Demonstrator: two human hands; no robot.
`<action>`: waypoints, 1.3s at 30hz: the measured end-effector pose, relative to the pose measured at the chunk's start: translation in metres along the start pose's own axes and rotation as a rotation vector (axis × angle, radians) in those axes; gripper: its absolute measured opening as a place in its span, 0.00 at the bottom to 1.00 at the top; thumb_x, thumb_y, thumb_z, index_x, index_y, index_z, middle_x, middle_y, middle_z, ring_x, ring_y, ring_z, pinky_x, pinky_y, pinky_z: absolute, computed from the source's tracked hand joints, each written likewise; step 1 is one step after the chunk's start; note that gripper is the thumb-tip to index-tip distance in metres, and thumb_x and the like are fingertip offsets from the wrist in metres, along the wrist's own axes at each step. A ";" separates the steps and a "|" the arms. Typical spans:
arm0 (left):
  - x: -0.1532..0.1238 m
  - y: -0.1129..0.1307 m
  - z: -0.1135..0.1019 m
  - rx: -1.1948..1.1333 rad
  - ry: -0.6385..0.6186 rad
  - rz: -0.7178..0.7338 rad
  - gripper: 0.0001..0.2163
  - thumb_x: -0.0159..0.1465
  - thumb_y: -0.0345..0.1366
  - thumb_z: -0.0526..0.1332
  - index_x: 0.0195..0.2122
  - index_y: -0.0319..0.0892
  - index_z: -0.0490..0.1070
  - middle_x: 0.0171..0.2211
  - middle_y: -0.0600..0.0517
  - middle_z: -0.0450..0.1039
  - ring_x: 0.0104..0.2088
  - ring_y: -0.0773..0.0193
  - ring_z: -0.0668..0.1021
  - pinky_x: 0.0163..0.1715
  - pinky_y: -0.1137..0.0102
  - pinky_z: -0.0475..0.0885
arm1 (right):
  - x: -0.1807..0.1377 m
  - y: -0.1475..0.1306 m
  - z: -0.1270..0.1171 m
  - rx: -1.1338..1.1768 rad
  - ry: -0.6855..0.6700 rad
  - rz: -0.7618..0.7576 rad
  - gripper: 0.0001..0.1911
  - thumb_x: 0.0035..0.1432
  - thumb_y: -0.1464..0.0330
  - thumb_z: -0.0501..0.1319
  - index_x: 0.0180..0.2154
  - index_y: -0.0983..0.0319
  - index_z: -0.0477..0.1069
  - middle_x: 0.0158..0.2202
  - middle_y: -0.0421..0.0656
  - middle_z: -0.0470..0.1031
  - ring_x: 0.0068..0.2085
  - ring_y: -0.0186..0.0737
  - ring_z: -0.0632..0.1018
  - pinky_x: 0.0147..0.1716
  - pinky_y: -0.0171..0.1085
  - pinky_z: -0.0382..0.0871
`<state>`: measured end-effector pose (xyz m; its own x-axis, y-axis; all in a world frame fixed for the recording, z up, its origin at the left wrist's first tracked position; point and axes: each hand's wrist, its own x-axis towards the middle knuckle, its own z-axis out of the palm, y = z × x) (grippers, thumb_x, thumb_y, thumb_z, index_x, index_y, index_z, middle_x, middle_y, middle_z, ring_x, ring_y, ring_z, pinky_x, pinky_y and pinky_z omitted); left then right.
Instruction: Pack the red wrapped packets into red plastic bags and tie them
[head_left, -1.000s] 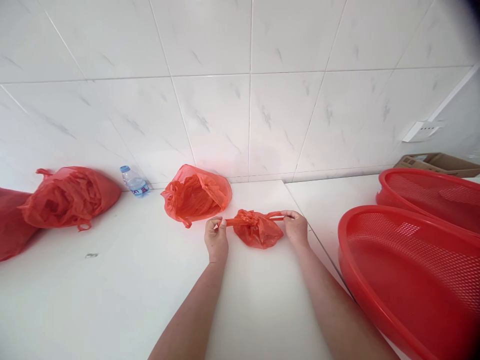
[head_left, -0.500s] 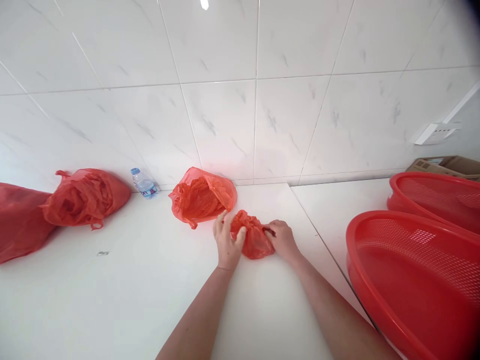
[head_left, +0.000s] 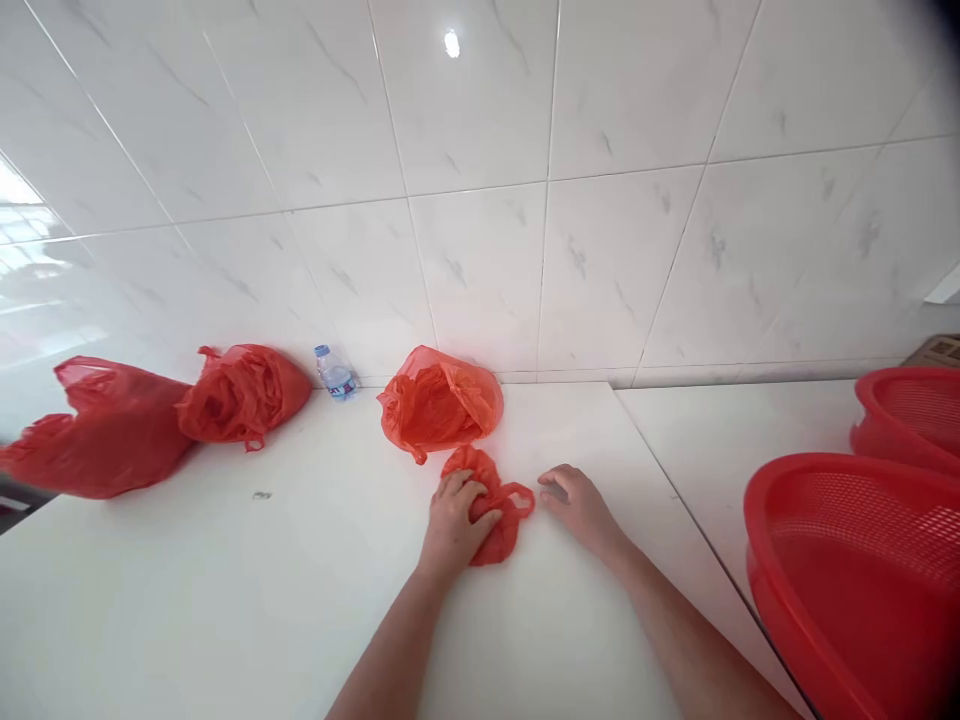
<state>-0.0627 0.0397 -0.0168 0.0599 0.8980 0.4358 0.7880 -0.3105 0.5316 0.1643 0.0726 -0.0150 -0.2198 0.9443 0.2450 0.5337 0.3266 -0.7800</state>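
A small crumpled red plastic bag [head_left: 504, 540] lies on the white table, one handle loop sticking out to the right. My left hand [head_left: 454, 515] is closed over its left side, thumb and fingers pressing into the plastic. Just right of the loop, my right hand [head_left: 581, 505] is apart from the bag, fingers slightly curled with a gap between thumb and fingers, holding nothing. Behind the small bag, a larger red plastic bag [head_left: 442, 405] rests near the wall with its mouth open.
To the left along the wall stand a water bottle [head_left: 337, 375] and two more filled red bags, one bunched [head_left: 255, 395] and one larger [head_left: 131, 440]. A small scrap [head_left: 262, 495] lies on the white table [head_left: 225, 600]. Red plastic baskets [head_left: 776, 560] occupy the right side.
My right hand has let go of the small bag and moved off to its right. My left hand has closed down on the bag, whose handle loop now shows. The view has shifted left.
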 end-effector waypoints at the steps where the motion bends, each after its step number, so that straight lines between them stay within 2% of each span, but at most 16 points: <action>1: -0.003 -0.011 -0.009 0.035 0.030 -0.034 0.09 0.55 0.38 0.64 0.37 0.45 0.73 0.48 0.47 0.68 0.50 0.52 0.70 0.52 0.54 0.66 | 0.000 0.000 0.000 -0.008 -0.014 0.000 0.08 0.54 0.68 0.55 0.37 0.58 0.71 0.42 0.43 0.72 0.46 0.42 0.71 0.40 0.39 0.67; 4: -0.012 -0.052 -0.040 0.145 0.137 -0.176 0.11 0.56 0.42 0.62 0.38 0.44 0.73 0.48 0.47 0.69 0.51 0.53 0.70 0.54 0.56 0.64 | 0.001 0.002 0.001 -0.022 -0.029 0.009 0.08 0.54 0.68 0.55 0.35 0.57 0.72 0.42 0.42 0.72 0.46 0.41 0.71 0.40 0.38 0.66; 9: -0.027 -0.116 -0.102 0.339 0.443 -0.607 0.16 0.55 0.47 0.61 0.40 0.43 0.71 0.51 0.45 0.67 0.54 0.47 0.66 0.55 0.51 0.61 | 0.001 0.004 0.002 -0.026 -0.040 0.018 0.09 0.54 0.69 0.54 0.35 0.57 0.72 0.42 0.42 0.72 0.46 0.41 0.71 0.39 0.38 0.66; 12: -0.035 -0.127 -0.125 0.373 0.744 -0.836 0.22 0.53 0.49 0.62 0.45 0.43 0.68 0.58 0.41 0.59 0.59 0.39 0.59 0.53 0.39 0.54 | 0.002 0.005 0.003 -0.038 -0.038 0.015 0.09 0.54 0.69 0.54 0.35 0.57 0.72 0.42 0.42 0.72 0.45 0.40 0.71 0.38 0.38 0.66; 14: -0.036 -0.121 -0.127 0.421 0.889 -0.824 0.25 0.54 0.49 0.62 0.50 0.44 0.65 0.62 0.41 0.50 0.61 0.36 0.53 0.52 0.35 0.48 | 0.003 0.006 0.003 -0.049 -0.035 0.012 0.09 0.54 0.69 0.54 0.35 0.58 0.72 0.42 0.42 0.72 0.45 0.41 0.71 0.38 0.38 0.66; 15: -0.034 -0.114 -0.124 0.461 0.919 -0.754 0.24 0.55 0.48 0.61 0.51 0.44 0.64 0.64 0.41 0.48 0.62 0.36 0.51 0.53 0.35 0.46 | 0.003 0.006 0.004 -0.053 -0.030 0.013 0.09 0.54 0.69 0.54 0.35 0.58 0.72 0.42 0.42 0.72 0.45 0.41 0.71 0.38 0.38 0.66; 18: -0.024 -0.090 -0.106 0.564 0.842 -0.376 0.19 0.59 0.44 0.59 0.49 0.42 0.66 0.62 0.40 0.52 0.64 0.42 0.51 0.58 0.43 0.45 | 0.004 0.004 0.005 -0.055 -0.018 0.014 0.09 0.54 0.69 0.54 0.35 0.58 0.73 0.41 0.42 0.73 0.44 0.41 0.71 0.39 0.38 0.66; 20: -0.013 -0.074 -0.090 0.537 0.688 -0.102 0.15 0.60 0.40 0.58 0.48 0.41 0.67 0.60 0.39 0.55 0.63 0.47 0.55 0.59 0.50 0.51 | 0.004 0.003 0.005 -0.046 -0.012 0.006 0.09 0.54 0.70 0.54 0.34 0.58 0.73 0.40 0.42 0.73 0.44 0.40 0.72 0.39 0.38 0.66; 22: -0.002 -0.061 -0.074 0.486 0.535 0.055 0.15 0.61 0.37 0.58 0.49 0.42 0.67 0.59 0.40 0.58 0.61 0.50 0.60 0.58 0.54 0.57 | 0.003 0.003 0.006 -0.039 -0.004 -0.001 0.09 0.54 0.70 0.54 0.34 0.58 0.73 0.40 0.42 0.73 0.44 0.40 0.72 0.39 0.38 0.66; 25: 0.013 -0.047 -0.057 0.474 0.459 0.020 0.17 0.61 0.37 0.58 0.52 0.42 0.66 0.54 0.40 0.63 0.55 0.50 0.67 0.53 0.54 0.62 | 0.002 0.005 0.006 -0.029 0.002 -0.011 0.09 0.54 0.70 0.54 0.34 0.58 0.72 0.40 0.42 0.73 0.44 0.40 0.72 0.40 0.39 0.67; 27: 0.020 -0.042 -0.051 0.407 0.445 -0.072 0.12 0.62 0.36 0.56 0.47 0.43 0.70 0.44 0.43 0.68 0.44 0.54 0.72 0.44 0.58 0.69 | 0.003 0.006 0.006 -0.023 0.001 -0.021 0.09 0.54 0.70 0.54 0.34 0.58 0.72 0.40 0.42 0.73 0.43 0.40 0.72 0.40 0.39 0.67; 29: 0.023 -0.036 -0.048 0.268 0.458 -0.098 0.08 0.64 0.34 0.54 0.41 0.44 0.71 0.36 0.48 0.69 0.35 0.61 0.73 0.34 0.66 0.70 | 0.003 0.007 0.005 -0.025 0.000 -0.030 0.09 0.54 0.70 0.54 0.34 0.58 0.72 0.39 0.42 0.73 0.42 0.40 0.72 0.40 0.40 0.67; 31: 0.021 -0.028 -0.044 0.138 0.500 -0.004 0.08 0.64 0.32 0.53 0.38 0.43 0.70 0.34 0.50 0.68 0.33 0.64 0.73 0.32 0.69 0.70 | 0.004 0.004 0.005 -0.029 0.005 -0.040 0.08 0.55 0.69 0.54 0.34 0.58 0.72 0.38 0.42 0.73 0.41 0.40 0.73 0.40 0.40 0.67; 34: 0.012 -0.010 -0.032 0.094 0.498 0.233 0.07 0.63 0.27 0.54 0.39 0.42 0.69 0.39 0.47 0.67 0.38 0.63 0.73 0.37 0.68 0.71 | 0.002 -0.007 0.007 0.003 0.073 -0.078 0.08 0.58 0.66 0.53 0.34 0.58 0.71 0.36 0.42 0.73 0.39 0.40 0.73 0.37 0.39 0.67; 37: 0.001 0.010 -0.017 0.110 0.291 0.406 0.10 0.60 0.24 0.54 0.38 0.42 0.69 0.44 0.45 0.68 0.42 0.61 0.72 0.40 0.66 0.70 | -0.004 -0.025 0.013 0.036 0.251 -0.166 0.09 0.61 0.65 0.52 0.35 0.59 0.70 0.33 0.43 0.73 0.37 0.40 0.73 0.36 0.39 0.67; 39: -0.004 0.020 -0.008 0.088 0.121 0.497 0.10 0.59 0.23 0.54 0.38 0.43 0.69 0.45 0.46 0.69 0.44 0.59 0.71 0.42 0.64 0.70 | -0.010 -0.036 0.020 0.045 0.306 -0.237 0.09 0.61 0.65 0.53 0.39 0.59 0.69 0.33 0.43 0.72 0.38 0.41 0.73 0.39 0.40 0.67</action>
<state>-0.0522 0.0276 -0.0015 0.3732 0.6046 0.7037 0.7311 -0.6586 0.1781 0.1307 0.0503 -0.0013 -0.0757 0.8136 0.5765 0.4592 0.5417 -0.7041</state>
